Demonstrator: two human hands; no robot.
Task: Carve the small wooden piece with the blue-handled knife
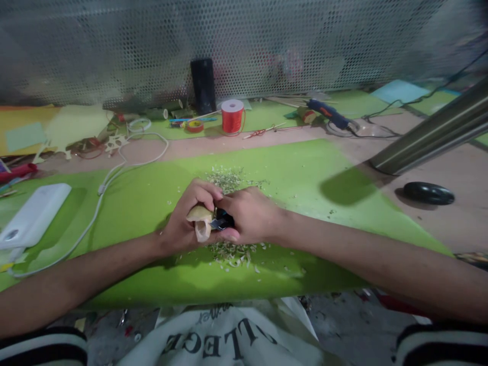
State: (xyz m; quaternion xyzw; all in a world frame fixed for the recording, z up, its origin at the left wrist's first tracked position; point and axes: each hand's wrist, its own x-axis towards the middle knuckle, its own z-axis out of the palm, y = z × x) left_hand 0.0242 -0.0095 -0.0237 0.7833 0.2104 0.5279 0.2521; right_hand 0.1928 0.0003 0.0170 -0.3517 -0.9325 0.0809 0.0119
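Observation:
My left hand [186, 218] is closed round a short pale piece of bamboo or wood [201, 219], hollow at its near end. My right hand [249, 213] grips a small dark-handled knife [220, 221] whose blade meets the piece. Both hands rest over a green mat [305, 178]. Pale shavings [229, 251] lie scattered under and beyond the hands.
A white power bank [32, 213] with a white cable [114, 173] lies at left. At the back stand a red thread spool [232, 116], a black cylinder [203, 85], a tape roll [194, 126] and a blue glue gun [328, 114]. A black mouse [429, 193] and a metal tube [430, 134] are at right.

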